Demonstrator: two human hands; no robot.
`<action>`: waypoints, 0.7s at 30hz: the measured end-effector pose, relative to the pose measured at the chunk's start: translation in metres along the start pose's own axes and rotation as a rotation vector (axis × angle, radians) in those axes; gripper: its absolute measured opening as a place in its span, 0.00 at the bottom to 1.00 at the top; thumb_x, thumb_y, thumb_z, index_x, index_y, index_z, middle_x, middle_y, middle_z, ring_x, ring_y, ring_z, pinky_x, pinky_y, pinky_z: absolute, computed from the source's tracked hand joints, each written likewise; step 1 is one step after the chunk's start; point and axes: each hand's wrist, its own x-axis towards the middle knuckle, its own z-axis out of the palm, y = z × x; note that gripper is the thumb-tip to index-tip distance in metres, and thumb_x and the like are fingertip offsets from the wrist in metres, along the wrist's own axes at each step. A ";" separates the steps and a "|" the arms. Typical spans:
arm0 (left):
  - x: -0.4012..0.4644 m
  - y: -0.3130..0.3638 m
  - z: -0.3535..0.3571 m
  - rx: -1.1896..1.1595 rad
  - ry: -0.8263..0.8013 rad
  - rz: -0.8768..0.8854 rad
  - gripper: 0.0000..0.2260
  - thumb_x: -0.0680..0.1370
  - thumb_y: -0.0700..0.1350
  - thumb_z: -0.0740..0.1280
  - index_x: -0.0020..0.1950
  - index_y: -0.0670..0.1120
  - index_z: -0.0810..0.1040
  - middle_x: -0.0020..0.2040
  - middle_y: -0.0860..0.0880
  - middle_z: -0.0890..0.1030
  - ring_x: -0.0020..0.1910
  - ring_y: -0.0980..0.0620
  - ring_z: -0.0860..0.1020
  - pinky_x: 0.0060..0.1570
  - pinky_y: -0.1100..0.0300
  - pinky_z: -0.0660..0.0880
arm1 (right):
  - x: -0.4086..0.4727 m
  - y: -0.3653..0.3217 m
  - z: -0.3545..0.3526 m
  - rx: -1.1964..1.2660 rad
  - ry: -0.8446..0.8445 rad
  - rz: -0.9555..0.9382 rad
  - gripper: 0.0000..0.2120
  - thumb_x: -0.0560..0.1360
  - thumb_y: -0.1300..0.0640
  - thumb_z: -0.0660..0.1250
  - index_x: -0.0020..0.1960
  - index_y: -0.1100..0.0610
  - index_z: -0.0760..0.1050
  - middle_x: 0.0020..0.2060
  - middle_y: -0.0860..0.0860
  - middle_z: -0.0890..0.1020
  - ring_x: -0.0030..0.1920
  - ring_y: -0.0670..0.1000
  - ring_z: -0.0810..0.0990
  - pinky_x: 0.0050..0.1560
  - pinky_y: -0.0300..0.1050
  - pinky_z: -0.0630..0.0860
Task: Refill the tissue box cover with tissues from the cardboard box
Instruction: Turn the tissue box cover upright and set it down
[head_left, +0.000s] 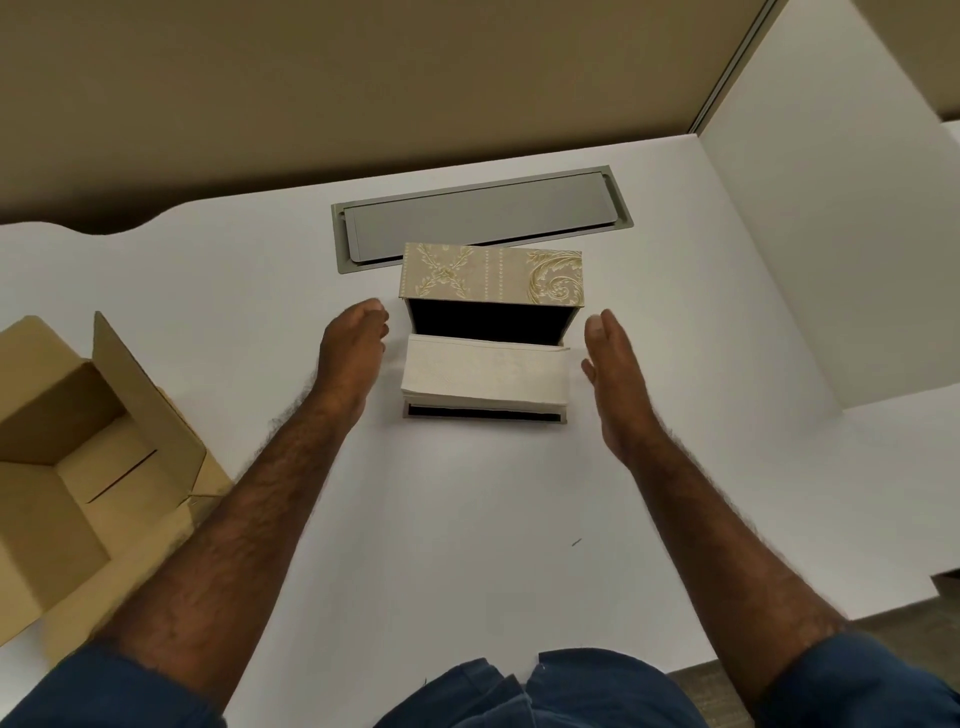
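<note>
The beige patterned tissue box cover (491, 273) lies in the middle of the white desk, with its dark inside facing me. A stack of white tissues (485, 375) rests on its opened lower flap, in front of the dark cavity. My left hand (356, 351) hovers just left of the stack, fingers loosely curled, holding nothing. My right hand (615, 374) is just right of the stack, flat and open, palm facing inward. Neither hand touches the tissues. The brown cardboard box (78, 457) stands open at the left edge, and its visible inside shows no tissues.
A grey cable hatch (483, 218) is set into the desk (467, 519) right behind the cover. A white partition (831, 234) rises at the right. The desk's front edge runs near my body.
</note>
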 end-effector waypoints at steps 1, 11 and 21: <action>0.001 0.005 0.002 0.009 -0.016 0.016 0.05 0.80 0.52 0.64 0.47 0.57 0.79 0.57 0.50 0.82 0.61 0.49 0.80 0.66 0.47 0.76 | 0.007 -0.008 -0.001 -0.010 0.010 -0.020 0.51 0.75 0.24 0.60 0.89 0.50 0.52 0.88 0.49 0.58 0.86 0.50 0.60 0.86 0.61 0.60; -0.005 0.012 0.010 0.071 -0.133 0.118 0.09 0.83 0.51 0.61 0.59 0.56 0.79 0.61 0.51 0.83 0.62 0.50 0.80 0.65 0.49 0.77 | 0.024 -0.044 -0.001 -0.219 -0.056 -0.233 0.16 0.88 0.48 0.62 0.72 0.50 0.80 0.65 0.43 0.86 0.60 0.37 0.82 0.62 0.42 0.76; -0.021 -0.013 -0.017 0.203 -0.143 0.256 0.15 0.78 0.47 0.73 0.65 0.47 0.81 0.57 0.53 0.86 0.56 0.58 0.83 0.60 0.60 0.78 | -0.001 -0.010 -0.011 -0.303 -0.038 -0.229 0.34 0.81 0.57 0.76 0.83 0.52 0.65 0.73 0.51 0.76 0.70 0.50 0.79 0.69 0.46 0.78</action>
